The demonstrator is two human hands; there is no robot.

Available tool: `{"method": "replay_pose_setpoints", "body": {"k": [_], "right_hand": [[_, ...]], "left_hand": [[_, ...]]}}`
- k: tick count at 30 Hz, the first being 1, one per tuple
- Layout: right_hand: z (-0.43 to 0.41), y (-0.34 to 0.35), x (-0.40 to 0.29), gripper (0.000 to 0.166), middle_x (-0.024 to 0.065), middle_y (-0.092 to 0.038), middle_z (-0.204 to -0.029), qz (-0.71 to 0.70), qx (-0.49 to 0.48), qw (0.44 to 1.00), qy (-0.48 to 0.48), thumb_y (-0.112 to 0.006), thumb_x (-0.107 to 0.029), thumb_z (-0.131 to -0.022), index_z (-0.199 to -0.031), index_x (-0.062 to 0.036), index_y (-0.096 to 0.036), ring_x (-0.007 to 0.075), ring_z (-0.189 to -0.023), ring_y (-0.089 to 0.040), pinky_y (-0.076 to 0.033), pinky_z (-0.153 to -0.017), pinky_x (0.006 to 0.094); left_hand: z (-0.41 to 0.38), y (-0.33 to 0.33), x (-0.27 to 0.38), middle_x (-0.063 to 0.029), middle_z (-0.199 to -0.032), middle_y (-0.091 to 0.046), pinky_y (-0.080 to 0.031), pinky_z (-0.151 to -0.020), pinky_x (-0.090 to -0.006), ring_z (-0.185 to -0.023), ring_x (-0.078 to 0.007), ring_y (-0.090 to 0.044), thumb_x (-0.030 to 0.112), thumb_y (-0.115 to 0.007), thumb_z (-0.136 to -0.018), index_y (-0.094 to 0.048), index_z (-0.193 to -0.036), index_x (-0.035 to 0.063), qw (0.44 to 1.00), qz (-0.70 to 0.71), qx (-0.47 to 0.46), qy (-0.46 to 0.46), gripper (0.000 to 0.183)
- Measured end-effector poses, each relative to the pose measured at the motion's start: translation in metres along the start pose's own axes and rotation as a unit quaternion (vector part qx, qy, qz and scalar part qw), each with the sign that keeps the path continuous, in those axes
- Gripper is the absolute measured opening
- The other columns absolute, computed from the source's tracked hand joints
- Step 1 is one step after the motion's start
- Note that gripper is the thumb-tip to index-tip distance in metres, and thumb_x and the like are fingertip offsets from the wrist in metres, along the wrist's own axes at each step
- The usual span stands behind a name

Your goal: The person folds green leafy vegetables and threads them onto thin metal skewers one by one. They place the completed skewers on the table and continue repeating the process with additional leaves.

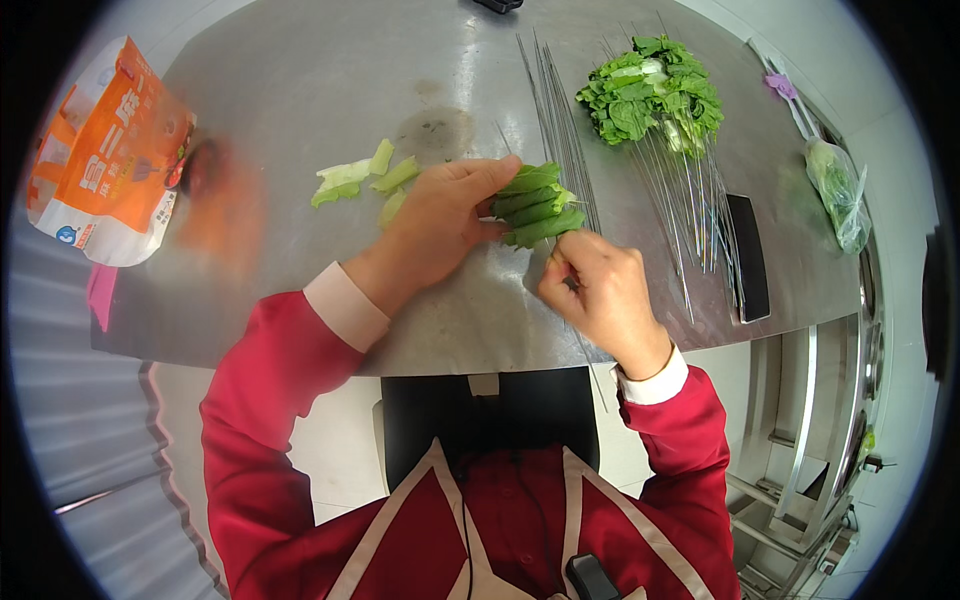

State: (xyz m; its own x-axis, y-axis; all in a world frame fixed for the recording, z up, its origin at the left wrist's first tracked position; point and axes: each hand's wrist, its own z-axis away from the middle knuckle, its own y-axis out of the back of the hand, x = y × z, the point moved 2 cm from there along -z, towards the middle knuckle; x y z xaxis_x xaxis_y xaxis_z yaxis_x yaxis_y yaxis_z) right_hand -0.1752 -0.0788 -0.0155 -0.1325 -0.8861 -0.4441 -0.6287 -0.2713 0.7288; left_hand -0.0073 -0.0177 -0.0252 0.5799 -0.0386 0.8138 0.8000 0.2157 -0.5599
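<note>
My left hand [442, 225] holds a folded bunch of leafy green vegetable [536, 206] over the metal table. At the bunch's lower right edge, my right hand [600, 289] is closed around a thin metal skewer [592, 367], whose free end points down past the table's edge. Cut pieces of pale green leaf and stalk [345, 180] lie left of my left hand. Behind my hands rests a bundle of bare metal skewers [559, 112]. Farther right, leafy greens [649, 94] are threaded on several skewers [690, 210], with the skewer ends pointing towards me.
A dark flat phone-like object [748, 259] lies partly under the skewers at right. Beyond it is a clear plastic bag of greens [836, 191]. An orange and white printed bag [120, 157] stands at the left edge of the metal table [300, 97], near a pink object [101, 295].
</note>
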Motion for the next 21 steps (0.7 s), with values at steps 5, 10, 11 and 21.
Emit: {"method": "replay_pose_setpoints", "body": {"k": [5,10,11,21], "right_hand": [[0.000,0.000,-0.001,0.016,0.0069,-0.052,-0.060,-0.001,-0.010,1.000,-0.003,-0.064,-0.001,-0.069,-0.069,-0.0061,-0.049,0.0276,-0.050,-0.056,-0.043,-0.042,0.0365],[0.001,-0.003,0.000,0.014,0.0065,-0.053,-0.061,-0.002,-0.020,1.000,0.003,-0.064,-0.001,-0.069,-0.071,-0.0063,-0.051,0.0274,-0.049,-0.056,-0.043,-0.042,0.0364],[0.001,-0.003,-0.001,0.014,0.0064,-0.053,-0.061,-0.002,-0.017,1.000,0.003,-0.064,-0.001,-0.069,-0.071,-0.0063,-0.051,0.0274,-0.049,-0.056,-0.043,-0.042,0.0364],[0.004,-0.003,0.001,0.018,0.0082,-0.050,-0.061,-0.026,-0.010,1.000,0.001,-0.065,0.003,-0.066,-0.067,-0.0044,-0.049,0.0261,-0.047,-0.053,-0.041,-0.044,0.0331]], "left_hand": [[0.002,-0.007,-0.003,-0.0079,-0.102,-0.062,-0.054,-0.078,-0.0286,-0.088,-0.0145,-0.062,0.020,-0.059,-0.092,-0.058,-0.110,-0.0028,0.997,-0.058,-0.031,0.048,0.029],[0.002,0.000,-0.004,-0.0065,-0.107,-0.062,-0.054,-0.076,-0.0292,-0.095,-0.0142,-0.061,0.019,-0.057,-0.094,-0.057,-0.118,0.0000,0.992,-0.108,-0.045,0.045,0.031],[0.002,0.000,-0.003,-0.0066,-0.105,-0.063,-0.054,-0.075,-0.0289,-0.093,-0.0143,-0.062,0.019,-0.057,-0.094,-0.057,-0.117,-0.0006,0.992,-0.116,-0.042,0.038,0.030],[-0.001,0.003,0.006,-0.0109,-0.097,-0.066,-0.055,-0.073,-0.0299,-0.084,-0.0178,-0.065,0.013,-0.060,-0.091,-0.061,-0.106,-0.0056,0.995,-0.098,-0.018,0.003,0.024]]}}
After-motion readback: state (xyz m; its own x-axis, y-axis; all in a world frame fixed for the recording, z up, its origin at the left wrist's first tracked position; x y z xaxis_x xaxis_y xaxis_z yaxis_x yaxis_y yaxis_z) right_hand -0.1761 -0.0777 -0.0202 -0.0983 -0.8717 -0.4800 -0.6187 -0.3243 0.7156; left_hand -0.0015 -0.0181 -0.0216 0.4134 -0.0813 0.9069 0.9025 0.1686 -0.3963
